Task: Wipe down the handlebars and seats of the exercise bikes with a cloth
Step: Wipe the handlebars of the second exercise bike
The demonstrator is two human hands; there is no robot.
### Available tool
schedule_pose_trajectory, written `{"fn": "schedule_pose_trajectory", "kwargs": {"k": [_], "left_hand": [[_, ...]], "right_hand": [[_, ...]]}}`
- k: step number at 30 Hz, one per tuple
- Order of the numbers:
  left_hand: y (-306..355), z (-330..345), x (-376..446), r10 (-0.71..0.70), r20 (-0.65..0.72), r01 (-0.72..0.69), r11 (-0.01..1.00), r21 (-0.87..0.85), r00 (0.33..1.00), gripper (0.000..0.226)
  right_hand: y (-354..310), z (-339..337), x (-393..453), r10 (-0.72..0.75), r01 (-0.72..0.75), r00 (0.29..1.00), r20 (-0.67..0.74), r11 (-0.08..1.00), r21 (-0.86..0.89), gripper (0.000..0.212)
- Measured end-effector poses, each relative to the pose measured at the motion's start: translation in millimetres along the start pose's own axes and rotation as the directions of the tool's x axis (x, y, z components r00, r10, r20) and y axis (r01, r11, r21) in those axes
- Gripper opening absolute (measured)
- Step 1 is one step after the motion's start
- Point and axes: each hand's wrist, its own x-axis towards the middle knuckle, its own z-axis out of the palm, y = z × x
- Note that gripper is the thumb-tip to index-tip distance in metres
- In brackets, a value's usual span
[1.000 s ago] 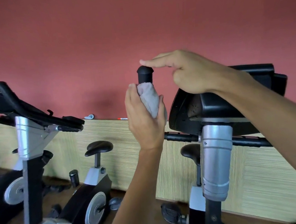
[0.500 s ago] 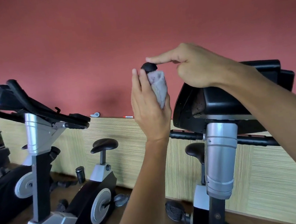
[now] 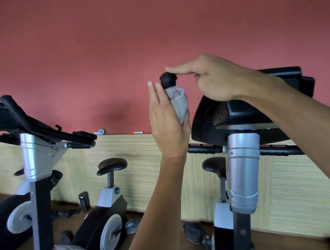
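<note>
Left hand (image 3: pixel 169 122) is wrapping a grey cloth (image 3: pixel 179 103) around the upright black handlebar grip (image 3: pixel 168 79), fingers closed for scrubbing; right hand (image 3: pixel 216 78), at three o'clock, is steadying its cap with an extended forefinger.

I saw soft, even light on the red wall (image 3: pixel 149 24), a faint shadow left of the hands, motion blur and wide-angle bending at the wall's edges.

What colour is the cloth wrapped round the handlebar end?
Pale grey cloth, faintly pinkish, held in the left hand; the head view shows it.
</note>
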Motion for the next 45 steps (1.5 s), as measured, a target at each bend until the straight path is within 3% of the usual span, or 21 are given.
{"fn": "schedule_pose_trajectory", "kwargs": {"k": [4,6,9,12,17,23,28,32,34,39,41,45], "left_hand": [[-18.4,-19.5,-37.8,-0.062,0.2,0.072,0.996,-0.043,0.978,0.087],[-21.7,-40.2,-52.7,-0.216,0.288,0.251,0.964,-0.09,0.933,0.09],[-27.8,-65.9,-56.9,-0.414,0.263,0.46,0.876,-0.145,0.871,0.093],[-34.9,-75.4,-39.3,-0.426,0.181,0.46,0.853,-0.247,0.886,0.093],[-24.1,-46.6,-3.4,-0.29,0.317,0.414,0.785,-0.462,0.903,0.085],[-74.6,-18.9,2.2,-0.126,0.467,0.429,0.649,-0.628,0.875,0.022],[-95.7,-3.6,30.3,0.104,0.568,0.408,0.591,-0.696,0.817,0.034],[-96.6,-3.8,40.2,0.212,0.656,0.539,0.419,-0.731,0.725,0.013],[-99.0,-0.5,40.7,0.267,0.679,0.592,0.342,-0.73,0.684,0.014],[-108.6,7.6,44.6,0.379,0.741,0.688,0.293,-0.664,0.554,0.025],[-112.0,11.0,46.1,0.409,0.741,0.706,0.269,-0.655,0.532,0.032],[-113.5,13.3,43.4,0.438,0.698,0.698,0.196,-0.689,0.566,0.035]], "right_hand": [[-8.5,1.3,-15.6,0.042,-0.041,0.998,0.056,0.999,-0.019,0.086],[-5.1,3.0,-21.9,0.023,-0.022,0.999,0.033,0.999,-0.031,0.088],[2.4,10.9,-23.8,0.024,-0.024,1.0,0.011,1.0,0.005,0.086],[1.3,25.0,-17.2,-0.125,0.112,0.99,-0.069,0.979,-0.168,0.085],[-3.5,44.6,-2.7,-0.302,0.235,0.95,-0.082,0.861,-0.451,0.071],[-14.6,66.3,2.3,-0.294,0.104,0.932,-0.213,0.779,-0.618,0.062],[-36.3,79.5,-1.4,-0.232,-0.038,0.938,-0.258,0.669,-0.742,0.057],[-46.7,93.2,1.3,-0.138,-0.09,0.977,-0.165,0.434,-0.896,0.058],[-49.8,102.3,2.2,-0.081,-0.13,0.982,-0.17,0.362,-0.923,0.06],[-59.7,114.0,9.3,0.029,-0.204,0.979,-0.203,0.249,-0.947,0.07],[-61.5,119.9,15.2,0.061,-0.211,0.977,-0.203,0.205,-0.956,0.071],[-61.1,124.3,22.5,0.061,-0.223,0.975,-0.215,0.175,-0.959,0.065]]}}
